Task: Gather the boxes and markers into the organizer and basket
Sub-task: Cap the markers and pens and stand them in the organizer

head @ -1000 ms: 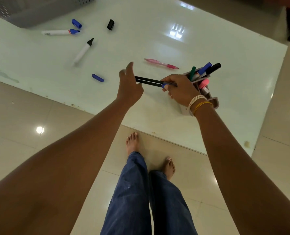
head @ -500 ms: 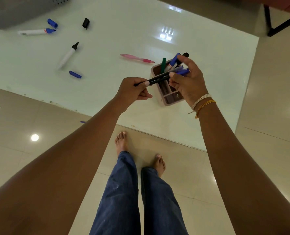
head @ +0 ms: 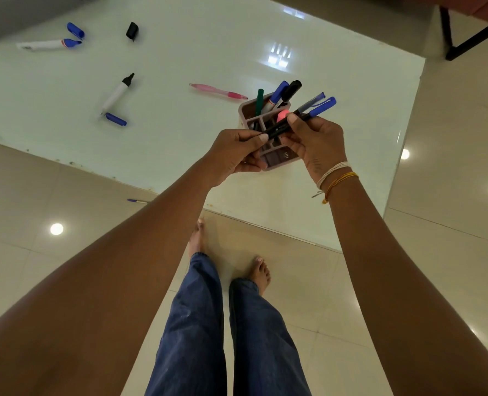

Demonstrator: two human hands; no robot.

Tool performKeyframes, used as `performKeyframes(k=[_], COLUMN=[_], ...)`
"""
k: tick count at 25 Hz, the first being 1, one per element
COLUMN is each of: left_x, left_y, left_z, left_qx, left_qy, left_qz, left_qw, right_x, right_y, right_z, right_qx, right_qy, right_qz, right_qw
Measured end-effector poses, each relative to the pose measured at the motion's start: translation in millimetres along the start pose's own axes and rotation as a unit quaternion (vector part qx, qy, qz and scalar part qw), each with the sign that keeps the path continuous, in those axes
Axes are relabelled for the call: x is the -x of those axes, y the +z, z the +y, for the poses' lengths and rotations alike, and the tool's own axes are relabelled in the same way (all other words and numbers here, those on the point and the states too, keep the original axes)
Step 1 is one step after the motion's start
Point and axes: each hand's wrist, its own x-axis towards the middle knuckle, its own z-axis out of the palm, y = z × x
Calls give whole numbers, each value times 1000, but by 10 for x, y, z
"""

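Both hands work over the organizer [head: 244, 112] near the table's [head: 351, 81] front edge. The left hand [head: 237, 154] pinches the dark ends of two blue-capped pens [head: 308, 110], and the right hand [head: 317, 141] grips them mid-barrel; they are not yet in. Several markers already stand in the organizer. Left on the table, toward its far-left corner: a pink pen [head: 218, 91], two uncapped markers [head: 116, 94] and loose caps [head: 116, 119]. No boxes show.

Organizer [head: 247, 114] right on the table [head: 180, 67] — loose markers [head: 116, 94] left, basket [head: 14, 12] far-left.
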Motion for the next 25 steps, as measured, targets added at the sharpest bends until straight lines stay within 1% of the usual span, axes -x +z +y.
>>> performKeyframes(k=[2,4,6,7,11,15,19,22,25], left_x=[-26,-63,-108,-129,-174,-210,-235,-263,-264], left_y=[40,64,43,25,-6,-13,-43,-97,-123], left_z=[35,31,-17,-46,-117,-119,-121,-110,-102], left_qx=[-16,-35,-60,-69,-83,-96,-99,-104,-111], left_qy=[1,1,-11,-21,-41,-44,-44,-47,-48], left_qz=[38,110,180,198,205,207,207,214,207], left_qw=[999,993,982,977,974,973,972,970,971], right_x=[-1,-16,-33,-32,28,50,80,58,33], right_y=[-3,26,99,146,354,513,567,576,563], right_z=[-50,-76,-59,-41,95,289,399,456,486], right_qx=[6,28,75,111,260,312,368,384,414], right_qy=[-39,-82,-116,-128,-162,-176,-194,-219,-211], right_qz=[47,107,162,178,182,168,134,117,91], right_qw=[998,990,977,969,934,919,900,890,881])
